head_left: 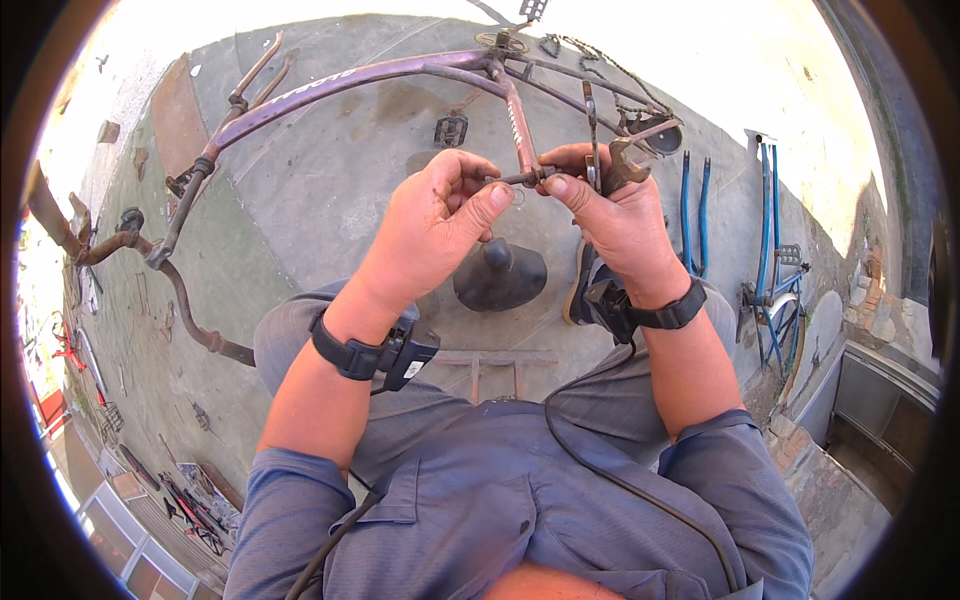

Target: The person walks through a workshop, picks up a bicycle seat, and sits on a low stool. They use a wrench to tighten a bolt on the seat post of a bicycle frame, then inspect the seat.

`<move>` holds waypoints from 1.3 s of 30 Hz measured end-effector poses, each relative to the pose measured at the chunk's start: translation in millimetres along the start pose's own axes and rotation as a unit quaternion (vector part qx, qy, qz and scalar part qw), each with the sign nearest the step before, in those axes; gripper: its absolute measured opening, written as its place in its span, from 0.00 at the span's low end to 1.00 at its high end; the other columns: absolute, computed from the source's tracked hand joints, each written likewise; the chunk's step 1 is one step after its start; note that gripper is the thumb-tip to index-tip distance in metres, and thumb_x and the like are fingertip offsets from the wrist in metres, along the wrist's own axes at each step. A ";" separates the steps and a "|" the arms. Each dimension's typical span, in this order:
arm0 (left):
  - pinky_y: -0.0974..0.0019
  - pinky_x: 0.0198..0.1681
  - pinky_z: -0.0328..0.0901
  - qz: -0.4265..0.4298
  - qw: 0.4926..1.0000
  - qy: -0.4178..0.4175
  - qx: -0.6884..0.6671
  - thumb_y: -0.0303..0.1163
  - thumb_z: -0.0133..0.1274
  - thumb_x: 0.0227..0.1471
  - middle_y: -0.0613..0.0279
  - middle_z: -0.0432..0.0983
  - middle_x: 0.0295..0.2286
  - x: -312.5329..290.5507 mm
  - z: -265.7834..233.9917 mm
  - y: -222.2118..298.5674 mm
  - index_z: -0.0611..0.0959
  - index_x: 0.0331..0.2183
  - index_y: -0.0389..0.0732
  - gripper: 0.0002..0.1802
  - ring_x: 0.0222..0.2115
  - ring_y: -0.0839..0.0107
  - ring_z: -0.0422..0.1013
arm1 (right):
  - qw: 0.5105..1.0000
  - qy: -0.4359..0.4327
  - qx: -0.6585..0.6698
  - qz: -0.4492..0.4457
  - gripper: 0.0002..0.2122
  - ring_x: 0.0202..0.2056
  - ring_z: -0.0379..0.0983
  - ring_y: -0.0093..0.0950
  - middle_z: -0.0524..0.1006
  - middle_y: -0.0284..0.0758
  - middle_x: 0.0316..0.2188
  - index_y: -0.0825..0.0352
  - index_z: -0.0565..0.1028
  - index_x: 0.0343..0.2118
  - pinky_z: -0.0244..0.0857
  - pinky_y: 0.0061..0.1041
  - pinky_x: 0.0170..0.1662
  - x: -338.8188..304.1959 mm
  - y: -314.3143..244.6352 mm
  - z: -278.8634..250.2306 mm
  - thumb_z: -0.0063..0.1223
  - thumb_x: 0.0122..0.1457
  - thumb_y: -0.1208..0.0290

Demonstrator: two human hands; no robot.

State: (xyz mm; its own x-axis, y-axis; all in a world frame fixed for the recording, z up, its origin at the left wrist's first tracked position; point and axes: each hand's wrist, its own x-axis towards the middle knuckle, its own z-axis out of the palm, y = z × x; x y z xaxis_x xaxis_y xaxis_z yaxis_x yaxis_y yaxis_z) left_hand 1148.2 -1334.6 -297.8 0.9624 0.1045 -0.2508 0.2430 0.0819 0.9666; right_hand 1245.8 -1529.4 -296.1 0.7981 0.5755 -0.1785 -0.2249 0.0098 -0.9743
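On a cracked concrete yard floor (330,200), one stripped purple bicycle frame (330,85) lies across the upper part of the view, its rusty curved handlebar (190,300) trailing toward the left rim, where a heap of red and black parts is too small and warped to make out. One black pedal (450,130) lies on the concrete beneath the top tube. At centre, the person's two bare hands meet over the frame's seat tube: the left hand (430,225) has thumb and forefinger pinched shut on the near end of one short dark metal bolt (515,179), a thin ring hanging just under the thumb, while the right hand (620,215) pinches the bolt's other end and curls its remaining fingers around a rusty clamp piece (625,165), much of it hidden by the palm. Each wrist wears one black strap with a small boxy device, two in all, a cable running down from the right one. One black rounded saddle (500,275) sits on the floor below the hands, partly hidden by them. A slack, greasy chain (610,70) drapes beyond the right hand. Toward the right rim stand two blue fork blades (693,215) and one blue frame (775,270), cut short by a low wall.
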 end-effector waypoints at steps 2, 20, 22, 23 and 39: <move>0.76 0.32 0.66 -0.059 0.998 -0.030 -0.007 0.33 0.52 0.64 0.65 0.75 0.31 0.3 -5.9 3.5 0.77 0.40 0.35 0.10 0.29 0.79 0.72 | 1.000 0.001 -0.006 -0.003 0.10 0.40 0.74 0.18 0.81 0.29 0.36 0.69 0.79 0.43 0.68 0.21 0.47 -0.1 0.1 0.6 0.62 0.59 0.77; 0.75 0.30 0.65 0.091 0.995 0.014 0.030 0.36 0.51 0.65 0.65 0.76 0.29 0.8 5.4 -5.2 0.78 0.39 0.36 0.12 0.27 0.79 0.71 | 1.000 -0.005 0.000 -0.015 0.10 0.40 0.75 0.18 0.81 0.30 0.37 0.70 0.79 0.44 0.69 0.21 0.47 0.9 1.0 0.7 0.61 0.60 0.77; 0.76 0.29 0.64 0.076 0.997 0.019 0.023 0.38 0.50 0.65 0.66 0.76 0.28 0.3 6.0 -2.8 0.79 0.39 0.37 0.13 0.26 0.80 0.71 | 1.000 -0.002 -0.003 -0.007 0.10 0.40 0.74 0.18 0.81 0.29 0.36 0.70 0.79 0.44 0.69 0.21 0.46 -0.3 0.2 0.2 0.61 0.60 0.77; 0.75 0.29 0.65 0.038 0.999 0.005 0.006 0.37 0.51 0.65 0.66 0.75 0.27 0.2 4.5 -0.6 0.79 0.38 0.37 0.12 0.26 0.80 0.70 | 1.000 0.002 -0.006 0.002 0.10 0.40 0.74 0.18 0.81 0.29 0.36 0.70 0.79 0.44 0.68 0.21 0.46 -1.4 -0.8 -0.6 0.61 0.60 0.77; 0.76 0.31 0.64 -0.028 0.998 -0.035 -0.053 0.34 0.51 0.65 0.65 0.75 0.29 1.4 -2.6 2.8 0.78 0.39 0.36 0.10 0.28 0.79 0.71 | 0.999 0.008 -0.024 0.035 0.10 0.40 0.75 0.18 0.81 0.30 0.35 0.69 0.79 0.44 0.68 0.20 0.45 -1.6 -9.4 1.3 0.61 0.61 0.74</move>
State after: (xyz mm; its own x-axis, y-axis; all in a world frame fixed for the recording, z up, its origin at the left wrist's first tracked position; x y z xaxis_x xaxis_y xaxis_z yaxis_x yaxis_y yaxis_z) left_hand 1150.0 -1331.6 -295.7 0.9544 0.0285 -0.2972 0.2868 0.1895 0.9391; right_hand 1246.0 -1529.4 -286.5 0.7909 0.5595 -0.2480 -0.2531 -0.0700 -0.9649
